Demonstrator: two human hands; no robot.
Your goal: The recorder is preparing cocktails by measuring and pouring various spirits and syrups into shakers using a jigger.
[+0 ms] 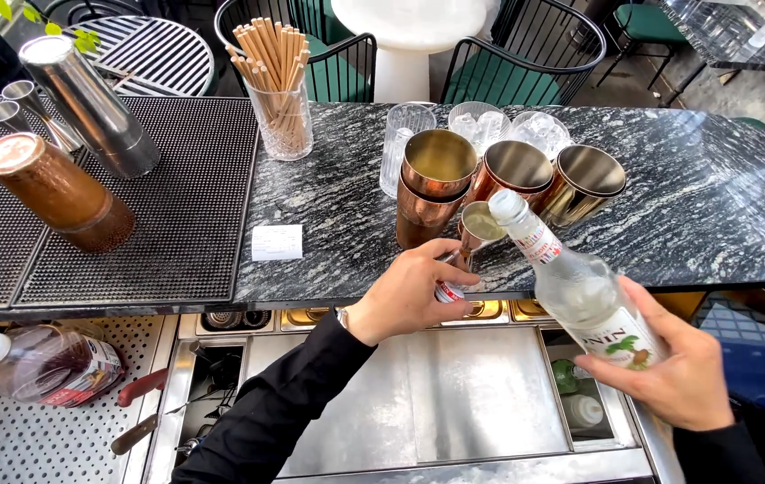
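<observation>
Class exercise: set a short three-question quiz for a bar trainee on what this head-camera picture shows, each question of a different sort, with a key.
1. True or false: the clear syrup bottle in the right hand is tilted with its neck at the copper jigger.
2. Which hand holds the jigger? A) left hand B) right hand C) neither
3. Fill in: the glass of straws stands on the ____ countertop.

Key: 1 true. 2 A. 3 marble.
</observation>
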